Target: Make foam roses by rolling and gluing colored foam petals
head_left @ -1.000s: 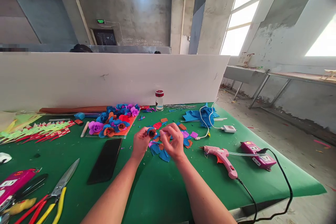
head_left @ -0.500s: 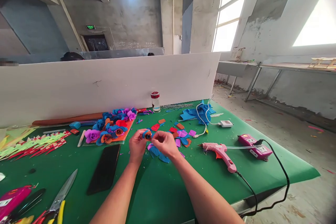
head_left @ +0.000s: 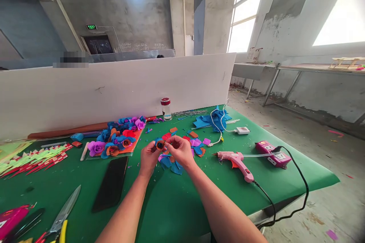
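Between my two hands, over the green table, is a small paper flower (head_left: pixel 160 144) with blue outer petals and an orange, dark-centred middle. My left hand (head_left: pixel 149 158) is closed around its underside and left side. With thumb and index finger pinched, my right hand (head_left: pixel 180 152) grips the flower's right edge. Beneath and beyond the hands lie loose blue petals (head_left: pixel 175 168) and scattered purple petals (head_left: pixel 196 142). A pile of finished paper flowers (head_left: pixel 112 142) in blue, purple, orange and red rests to the left on an orange sheet.
Right of my hands lies a pink glue gun (head_left: pixel 235 162), corded near a magenta power strip (head_left: pixel 273 154). A phone (head_left: pixel 110 184) and scissors (head_left: pixel 64 212) lie left. A red-lidded jar (head_left: pixel 165 109) stands before the white partition (head_left: pixel 159 83). A white cable with adapter (head_left: pixel 242 130) sits at back right.
The flower has turned so its orange centre faces me more. My right fingers have shifted slightly at its edge. The whole view has swung a little to the right.
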Motion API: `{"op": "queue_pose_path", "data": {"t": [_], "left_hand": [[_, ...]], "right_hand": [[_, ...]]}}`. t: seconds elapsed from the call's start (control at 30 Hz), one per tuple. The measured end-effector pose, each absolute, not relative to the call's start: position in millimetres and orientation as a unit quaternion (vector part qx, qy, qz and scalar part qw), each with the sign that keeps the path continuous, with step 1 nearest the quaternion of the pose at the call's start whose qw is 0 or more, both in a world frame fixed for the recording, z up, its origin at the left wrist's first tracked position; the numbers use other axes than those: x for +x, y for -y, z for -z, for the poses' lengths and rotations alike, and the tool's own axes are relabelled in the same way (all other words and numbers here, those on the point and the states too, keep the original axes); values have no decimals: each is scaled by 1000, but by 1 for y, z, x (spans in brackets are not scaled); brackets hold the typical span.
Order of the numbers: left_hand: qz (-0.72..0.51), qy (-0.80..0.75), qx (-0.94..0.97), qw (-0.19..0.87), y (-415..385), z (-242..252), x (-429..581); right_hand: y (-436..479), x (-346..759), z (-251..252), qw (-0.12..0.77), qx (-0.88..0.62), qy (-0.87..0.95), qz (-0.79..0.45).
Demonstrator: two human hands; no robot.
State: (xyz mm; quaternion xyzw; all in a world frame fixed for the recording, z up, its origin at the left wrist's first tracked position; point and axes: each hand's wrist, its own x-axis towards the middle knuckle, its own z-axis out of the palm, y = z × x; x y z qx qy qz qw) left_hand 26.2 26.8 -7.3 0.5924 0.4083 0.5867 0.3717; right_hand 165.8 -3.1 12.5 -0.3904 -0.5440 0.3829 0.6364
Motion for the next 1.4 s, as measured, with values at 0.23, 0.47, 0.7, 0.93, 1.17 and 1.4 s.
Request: {"op": "queue_pose_path", "data": {"t": [0.23,0.47,0.7,0.93,1.17,1.4], "left_hand": [[-586,-403,601,363,-27,10,26],[-591,-396,601,365,-26,8,29],[-589,-397,587,389,-29,10,29],[-587,-413,558,416,-28,10,31],[-581,-391,574,424,-32,16,28],[-569,-381,582,439,-28,13,31]], "right_hand": [[4,168,-15,639,-388,556,-362],[4,169,-14,635,-392,581,-325],[3,168,-13,624,-413,576,-328],[-3,176,-15,670,-340,417,-512],[-5,176,-9,634,-330,526,-461],[-3,172,-8,618,-356,575,-400]]}}
